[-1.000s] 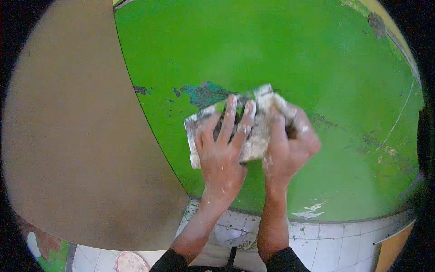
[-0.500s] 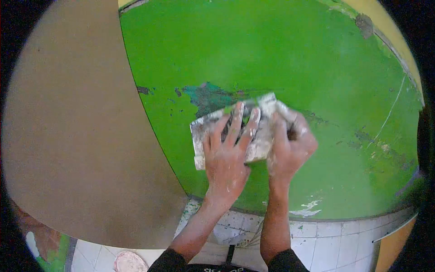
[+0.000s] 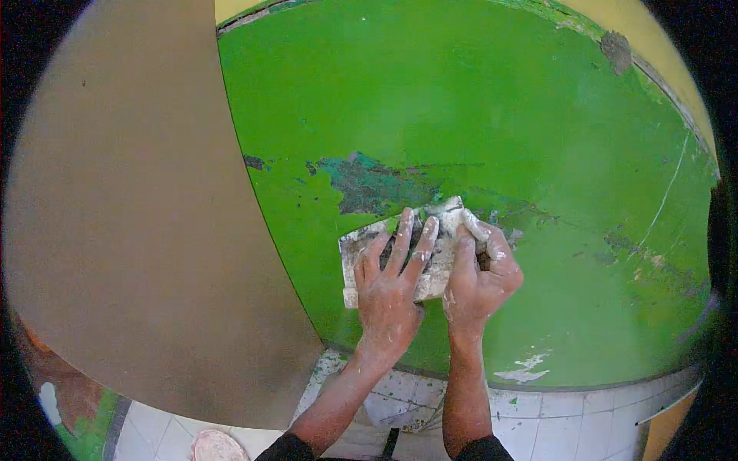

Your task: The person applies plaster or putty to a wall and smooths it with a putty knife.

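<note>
Left hand: lying palm-down with fingers spread and nearly straight across the left half of a flat scraper; left hand (image 3: 388,284) is showing white smears on its fingers, its thumb staying out of view.
Right hand: curling closed, right hand (image 3: 483,276) is pinching the right end of the flat scraper (image 3: 434,265) between thumb and bent fingers.
Scraper position: sitting low in front of a green wall (image 3: 461,92), just below a bare patch (image 3: 377,188); full edge contact cannot be told.
Long axis: running left to right, right end tilting higher; the long upper edge is facing up toward the patch, the short left edge standing almost upright.
Scraper make-up: showing a thin, roughly rectangular shape, its face carrying whitish crust and dark smudges.
Wall texture: smooth green paint is flaking around the patch, exposing grey and teal; a pale scuff (image 3: 526,367) is marking the lower wall.
Left edge: a smooth brown panel (image 3: 138,215) is bounding the wall, a strip of green separating it from the scraper.
Lower edge: a white tiled floor (image 3: 538,415) is meeting the wall below the wrists.
Room: broad green surface is extending above the patch and rightward of the right hand.
</note>
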{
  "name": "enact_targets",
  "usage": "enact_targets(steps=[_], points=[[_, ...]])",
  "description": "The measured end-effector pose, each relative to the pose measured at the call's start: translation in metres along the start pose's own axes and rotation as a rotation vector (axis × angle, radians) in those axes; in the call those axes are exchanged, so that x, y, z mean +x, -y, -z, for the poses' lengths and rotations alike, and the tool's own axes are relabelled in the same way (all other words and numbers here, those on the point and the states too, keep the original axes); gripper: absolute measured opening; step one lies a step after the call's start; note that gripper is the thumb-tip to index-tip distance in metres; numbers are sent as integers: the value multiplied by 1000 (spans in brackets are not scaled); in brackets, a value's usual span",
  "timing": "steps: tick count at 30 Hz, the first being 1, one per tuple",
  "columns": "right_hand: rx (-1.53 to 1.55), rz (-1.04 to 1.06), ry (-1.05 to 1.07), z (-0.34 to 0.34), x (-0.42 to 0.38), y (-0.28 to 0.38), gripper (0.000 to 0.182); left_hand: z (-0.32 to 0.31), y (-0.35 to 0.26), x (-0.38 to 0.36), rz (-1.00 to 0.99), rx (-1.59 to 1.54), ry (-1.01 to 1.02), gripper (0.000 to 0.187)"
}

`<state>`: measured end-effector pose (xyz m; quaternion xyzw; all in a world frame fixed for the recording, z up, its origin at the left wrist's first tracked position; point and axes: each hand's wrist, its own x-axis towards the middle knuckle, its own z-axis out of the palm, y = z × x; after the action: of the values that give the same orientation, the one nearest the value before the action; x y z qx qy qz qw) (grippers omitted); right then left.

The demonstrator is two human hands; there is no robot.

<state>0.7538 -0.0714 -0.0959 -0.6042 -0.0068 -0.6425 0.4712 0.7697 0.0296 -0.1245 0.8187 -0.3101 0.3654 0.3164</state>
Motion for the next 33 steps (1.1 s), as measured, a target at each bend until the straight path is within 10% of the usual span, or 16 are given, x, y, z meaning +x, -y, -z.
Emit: enact_targets(steps=[5, 17, 23, 27, 33], points=[[-104, 157, 38, -32, 58, 34, 13, 15, 6, 60, -57, 69, -268, 81], [-186, 40, 23, -4, -7, 4, 13, -6, 18, -12, -23, 65, 11, 85], [41, -5, 83, -53, 55, 48, 13, 39, 13, 63, -45, 44, -221, 67], [-102, 104, 47, -20, -13, 0, 13, 2, 33, -10, -59, 28, -75, 83], [-319, -417, 239, 79, -151, -47, 22, -33, 35, -169, 147, -175, 474, 80]])
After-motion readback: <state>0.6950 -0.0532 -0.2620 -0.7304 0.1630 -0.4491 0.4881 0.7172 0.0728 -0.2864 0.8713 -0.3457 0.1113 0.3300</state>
